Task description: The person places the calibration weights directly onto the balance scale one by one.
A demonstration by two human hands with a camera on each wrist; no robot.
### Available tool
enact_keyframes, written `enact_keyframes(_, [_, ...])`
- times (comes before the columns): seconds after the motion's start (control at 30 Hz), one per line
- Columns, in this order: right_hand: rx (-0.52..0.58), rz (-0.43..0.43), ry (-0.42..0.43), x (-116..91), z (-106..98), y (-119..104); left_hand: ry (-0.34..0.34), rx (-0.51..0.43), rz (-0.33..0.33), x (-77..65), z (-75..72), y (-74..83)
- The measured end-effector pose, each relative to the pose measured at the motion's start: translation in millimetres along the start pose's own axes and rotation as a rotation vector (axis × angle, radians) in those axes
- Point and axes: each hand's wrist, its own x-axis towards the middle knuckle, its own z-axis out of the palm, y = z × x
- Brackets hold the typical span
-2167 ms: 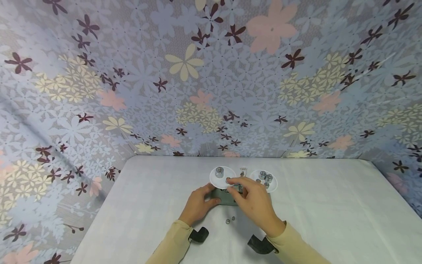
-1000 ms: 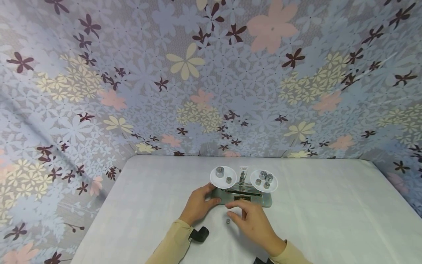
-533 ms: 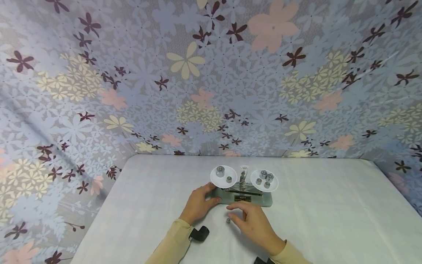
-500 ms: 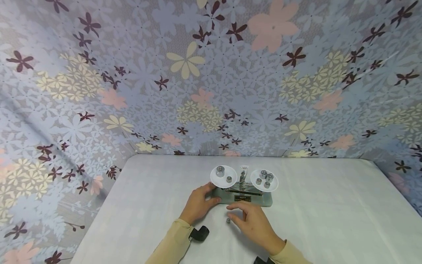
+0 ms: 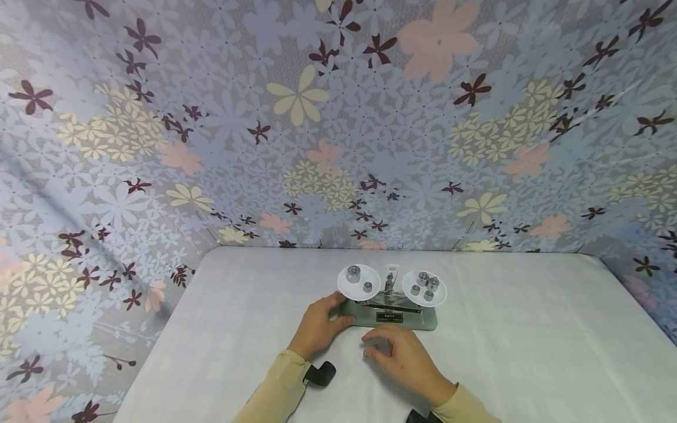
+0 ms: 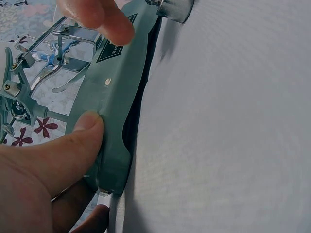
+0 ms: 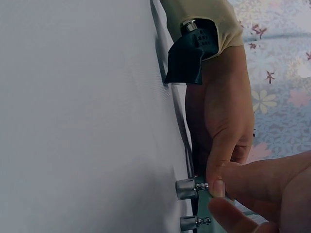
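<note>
A green balance scale (image 5: 418, 319) with two white pans stands on the table. My left hand (image 5: 317, 325) grips the left end of its base, thumb (image 6: 87, 128) on top and fingers behind the end. A larger weight (image 5: 353, 274) and a smaller weight (image 5: 367, 287) sit on the left pan (image 5: 346, 291); several metal weights (image 5: 429, 295) are on the right pan (image 5: 440, 299). In front of the base, my right hand (image 5: 404, 358) has thumb and forefinger apart, tips right at the knob of a small metal weight (image 7: 186, 189). Another small weight (image 7: 188, 223) stands beside it.
The white-covered table (image 5: 529, 329) spreads on both sides of the scale. A flower-patterned cloth (image 5: 370, 147) rises behind its back edge. Black wrist cameras (image 5: 319, 375) hang close to the table surface below both sleeves.
My right hand has left the smaller weight on the left pan and come down in front of the base. Its fingertips have shifted slightly over the small weights. My left hand stays put.
</note>
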Motion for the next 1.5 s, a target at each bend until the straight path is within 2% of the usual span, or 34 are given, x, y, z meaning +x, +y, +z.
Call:
enact_keyframes(0.53, [-0.015, 0.005, -0.053, -1.6, 4.7, 1.9, -0.001, -0.005, -0.001, 0.8, 1.2, -1.2])
enact_keyframes(0.77, [-0.010, 0.034, -0.087, -2.0, 5.4, 2.1, -0.002, -0.021, -0.002, 0.6, 1.2, -1.4])
enact_keyframes(1.2, [-0.050, 0.052, -0.091, -1.9, 4.8, 2.4, -0.001, 0.000, -0.004, 0.2, 0.8, -0.9])
enact_keyframes(1.5, [-0.023, -0.006, -0.071, -2.0, 5.1, 5.9, 0.004, -0.002, 0.012, 0.0, 0.9, -1.3])
